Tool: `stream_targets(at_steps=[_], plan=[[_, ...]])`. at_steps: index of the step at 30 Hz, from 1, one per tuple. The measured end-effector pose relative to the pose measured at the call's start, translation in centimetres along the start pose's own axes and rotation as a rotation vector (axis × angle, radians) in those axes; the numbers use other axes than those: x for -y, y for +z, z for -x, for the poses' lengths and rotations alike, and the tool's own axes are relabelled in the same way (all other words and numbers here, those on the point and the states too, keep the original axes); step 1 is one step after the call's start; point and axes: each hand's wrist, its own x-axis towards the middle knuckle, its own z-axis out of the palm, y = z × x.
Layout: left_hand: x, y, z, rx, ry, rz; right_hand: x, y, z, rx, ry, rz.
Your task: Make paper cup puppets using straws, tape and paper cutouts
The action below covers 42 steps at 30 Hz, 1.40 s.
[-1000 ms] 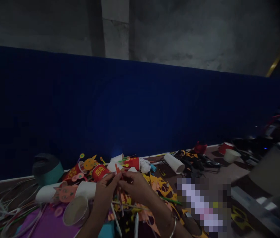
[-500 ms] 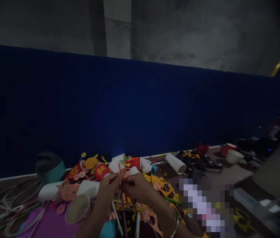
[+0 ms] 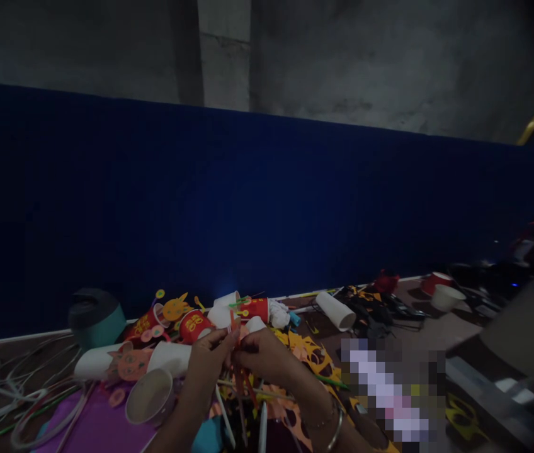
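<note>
My left hand (image 3: 213,358) and my right hand (image 3: 264,355) meet over the cluttered table. The fingers of both are pinched together on a thin orange strip (image 3: 232,318). Its tip sticks up above the left fingertips, and reddish lengths hang down below the hands. Whether it is paper or a straw I cannot tell in this dim light. Just behind the hands lie a red paper cup (image 3: 195,326) with gold print and white paper cups (image 3: 223,314). Beside my left forearm a white cup (image 3: 150,396) rests tilted, its mouth towards me. Yellow cut-out paper (image 3: 312,352) spreads beyond my right hand.
A teal and dark container (image 3: 97,321) stands at the left, near white looped cords (image 3: 2,390). Purple sheet (image 3: 101,421) lies in front. A white cup (image 3: 335,311) lies on its side to the right. A blue panel (image 3: 267,207) rises behind the table.
Both hands have shifted very slightly to the right with the orange strip, whose upper end now shows a little higher above the fingers. The things on the table stay put.
</note>
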Motion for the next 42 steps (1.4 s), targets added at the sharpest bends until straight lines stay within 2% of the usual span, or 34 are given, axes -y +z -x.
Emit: stream_targets(at_steps=[4, 11, 15, 22, 28, 36, 42], plan=[[-0.6, 0.1, 0.3, 0.008, 0.007, 0.019, 0.3, -0.3, 0.1, 0.002, 0.005, -0.005], [-1.8, 0.2, 0.7, 0.046, -0.073, 0.073, -0.6, -0.5, 0.1, 0.070, 0.019, 0.008], [-1.6, 0.1, 0.6, 0.068, -0.071, 0.073, -0.9, -0.5, 0.1, 0.094, 0.006, 0.050], [-0.5, 0.1, 0.2, -0.028, -0.016, 0.119, -0.1, -0.5, 0.5, 0.109, -0.044, 0.085], [-1.0, 0.1, 0.3, -0.012, -0.041, 0.196, -0.2, -0.6, 0.5, 0.114, -0.035, 0.085], [-1.6, 0.2, 0.7, -0.015, 0.065, 0.085, 0.1, -0.8, 0.7, 0.138, -0.017, 0.081], [-2.0, 0.2, 0.8, -0.041, 0.012, 0.073, -0.1, -0.6, 0.6, 0.134, 0.010, 0.080]])
